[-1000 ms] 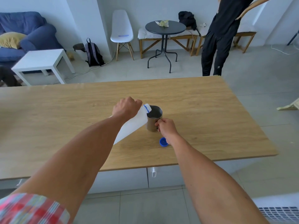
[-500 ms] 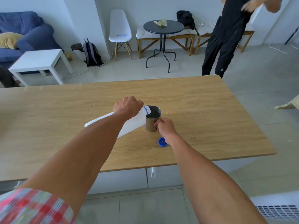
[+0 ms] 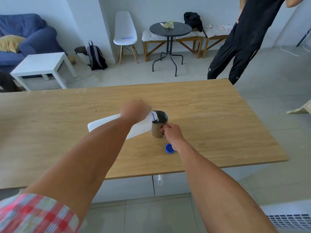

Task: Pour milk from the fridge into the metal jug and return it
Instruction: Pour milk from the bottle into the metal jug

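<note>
Head view: left hand (image 3: 135,111) wrapped tight around the neck end of the white milk bottle (image 3: 107,122), tipped nearly flat now, base higher than a second ago, when it sat lower behind the forearm. Bottle mouth, with its blue ring, hangs over the rim of the metal jug (image 3: 159,126); milk visible inside. Right hand (image 3: 171,132) pinching the jug handle, same as before. Jug upright mid wooden counter (image 3: 218,123), unmoved. Blue cap (image 3: 169,148) lies on the counter just by the right wrist, same spot. Person in black (image 3: 244,39) stands beyond the far right corner, arm pose changed.
</note>
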Demonstrator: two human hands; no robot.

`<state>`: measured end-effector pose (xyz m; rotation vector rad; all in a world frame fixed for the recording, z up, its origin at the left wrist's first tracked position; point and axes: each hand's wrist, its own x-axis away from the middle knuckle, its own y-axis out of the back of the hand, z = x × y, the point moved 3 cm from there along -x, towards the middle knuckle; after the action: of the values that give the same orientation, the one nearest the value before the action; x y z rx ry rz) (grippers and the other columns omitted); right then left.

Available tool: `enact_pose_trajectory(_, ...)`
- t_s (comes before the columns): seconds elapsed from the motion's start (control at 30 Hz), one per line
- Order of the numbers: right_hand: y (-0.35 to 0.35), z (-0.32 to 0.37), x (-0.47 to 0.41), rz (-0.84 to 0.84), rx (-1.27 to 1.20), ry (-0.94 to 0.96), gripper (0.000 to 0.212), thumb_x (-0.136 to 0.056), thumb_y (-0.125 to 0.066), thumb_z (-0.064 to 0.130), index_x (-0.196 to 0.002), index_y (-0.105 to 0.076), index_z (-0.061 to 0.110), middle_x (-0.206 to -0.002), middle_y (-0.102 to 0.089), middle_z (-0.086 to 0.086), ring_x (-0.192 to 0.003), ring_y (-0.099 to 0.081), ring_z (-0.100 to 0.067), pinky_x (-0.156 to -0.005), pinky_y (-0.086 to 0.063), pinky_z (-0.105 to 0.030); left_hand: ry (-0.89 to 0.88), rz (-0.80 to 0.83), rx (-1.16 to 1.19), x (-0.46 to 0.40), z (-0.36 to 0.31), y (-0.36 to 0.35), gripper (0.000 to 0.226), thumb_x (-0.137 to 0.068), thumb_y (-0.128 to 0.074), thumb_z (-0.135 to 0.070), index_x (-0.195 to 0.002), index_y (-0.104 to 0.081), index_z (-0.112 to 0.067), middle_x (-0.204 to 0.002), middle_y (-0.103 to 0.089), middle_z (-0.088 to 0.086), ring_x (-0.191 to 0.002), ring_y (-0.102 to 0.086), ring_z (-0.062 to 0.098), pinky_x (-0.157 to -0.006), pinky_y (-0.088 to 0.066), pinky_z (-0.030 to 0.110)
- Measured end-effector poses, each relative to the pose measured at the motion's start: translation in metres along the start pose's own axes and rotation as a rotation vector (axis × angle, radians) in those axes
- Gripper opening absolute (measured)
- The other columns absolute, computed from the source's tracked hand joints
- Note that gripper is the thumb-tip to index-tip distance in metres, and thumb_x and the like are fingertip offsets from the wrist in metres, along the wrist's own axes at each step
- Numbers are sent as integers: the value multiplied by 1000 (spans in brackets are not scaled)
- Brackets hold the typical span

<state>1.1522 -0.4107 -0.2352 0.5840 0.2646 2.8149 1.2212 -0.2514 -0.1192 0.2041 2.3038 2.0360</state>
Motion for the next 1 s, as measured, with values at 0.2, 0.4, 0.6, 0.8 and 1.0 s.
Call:
enact_pose_trajectory(0.2,-1,-2,-1,-4,-1,-1,32,-100,-45,8,-76,-66,8,-84,-63,-10,-71,-50,-19,-73,-43,-36,3,3,-6,-1,0,1,39,-101,-37,-37,-91,-62,-10,-75,-52,4,-65,-52,23,-63,-39,34)
enact_pose_trajectory(0.4,-1,-1,-2,-3,0,-12,31,-100,-45,9,-80,-69,6,-85,-64,-10,-74,-52,-20,-74,-44,-37,-12,-1,-13,-2,-1,1,40,-101,-37,-39,-90,-63,-10,-79,-56,5,-77,-60,28,-64,-41,34)
enact_pose_trajectory(0.6,-1,-2,-3,-2,4,-17,30,-100,-45,9,-86,-71,3,-87,-65,-11,-77,-52,-21,-75,-44,-38,-6,1,-23,-2,-3,2,39,-101,-38,-38,-88,-61,-10,-76,-53,4,-70,-54,24,-63,-38,33)
enact_pose_trajectory(0.8,-2,-3,-5,1,-8,-17,30,-99,-46,7,-91,-73,-2,-87,-67,-8,-79,-54,-20,-78,-46,-37,-5,8,-27,-2,-4,4,37,-100,-38,-36,-89,-62,-10,-76,-53,4,-71,-55,25,-63,-39,34)
enact_pose_trajectory(1.0,-1,-4,-5,9,-15,-11,30,-99,-46,7,-81,-70,7,-88,-66,-9,-77,-53,-19,-77,-45,-36,0,17,-30,-2,-5,6,35,-99,-39,-35,-83,-59,-11,-77,-56,5,-66,-52,22,-63,-40,34)
